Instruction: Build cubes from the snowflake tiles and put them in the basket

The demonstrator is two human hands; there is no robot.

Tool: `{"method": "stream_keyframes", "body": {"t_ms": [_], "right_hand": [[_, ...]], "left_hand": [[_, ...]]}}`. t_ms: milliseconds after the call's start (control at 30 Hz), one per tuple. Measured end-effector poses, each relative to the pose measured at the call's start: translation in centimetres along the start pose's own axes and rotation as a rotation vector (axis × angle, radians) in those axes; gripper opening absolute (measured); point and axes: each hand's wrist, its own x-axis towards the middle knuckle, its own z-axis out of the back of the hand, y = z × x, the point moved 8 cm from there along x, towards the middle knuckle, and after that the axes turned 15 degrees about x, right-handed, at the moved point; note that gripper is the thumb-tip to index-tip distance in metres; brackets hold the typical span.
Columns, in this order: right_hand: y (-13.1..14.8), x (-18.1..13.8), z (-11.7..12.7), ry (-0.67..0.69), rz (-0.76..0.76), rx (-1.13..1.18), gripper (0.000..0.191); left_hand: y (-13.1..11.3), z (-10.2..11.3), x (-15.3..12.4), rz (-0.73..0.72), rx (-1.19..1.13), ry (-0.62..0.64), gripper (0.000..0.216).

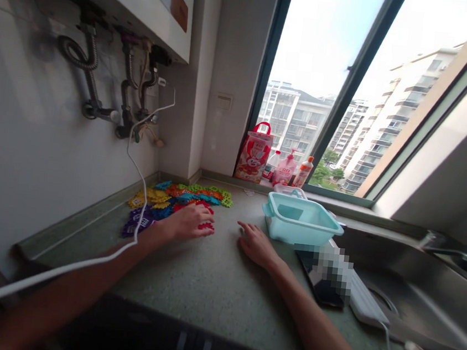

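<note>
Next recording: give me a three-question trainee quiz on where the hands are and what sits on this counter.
1. True or false: the left hand touches the coloured plastic pieces.
2. Relative to the teal basket, the right hand is: A inside it; B flat on the counter beside it; C lifting it.
3. Fill in: on the windowsill, left of the bottles, stands a red-handled ____.
Key: 1 true; 2 B; 3 bag.
</note>
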Motion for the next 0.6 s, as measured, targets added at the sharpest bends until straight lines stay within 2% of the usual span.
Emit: {"method": "stream_keyframes", "body": {"t_ms": [67,133,233,300,367,467,600], "right_hand": [[0.0,-0.1,-0.3,0.02,0.033,-0.005,0.055],[0.0,-0.1,-0.6,0.026,0.051,-0.024,0.051],[0.5,-0.1,-1.1,0.022,0.078,-0.011,0.046],[1.5,-0.2,-1.5,0.035,0.126,0.041,0.046],[3.0,-0.6,-2.0,0.065,0.176,0.092,0.049],[5.0,-1.1,-2.8,0.126,0.205,0.131,0.052],[6.9,-1.4,-3.9,0.178,0.227,0.157,0.059]], "left_hand": [[2.0,1.0,-4.0,0.072,-0.02,-0.023,0.041],[4.5,1.3,-8.8,0.217,0.008,-0.041,0.044],[7.3,0.2,-15.3,0.377,0.062,-0.002,0.053],[8.2,-0.8,-17.8,0.412,0.045,0.024,0.055],[8.9,-1.6,-18.9,0.456,0.037,0.023,0.053],[9.5,-2.2,-19.1,0.527,0.061,0.016,0.056],[8.6,-1.0,-18.9,0.544,0.129,-0.042,0.061]]}}
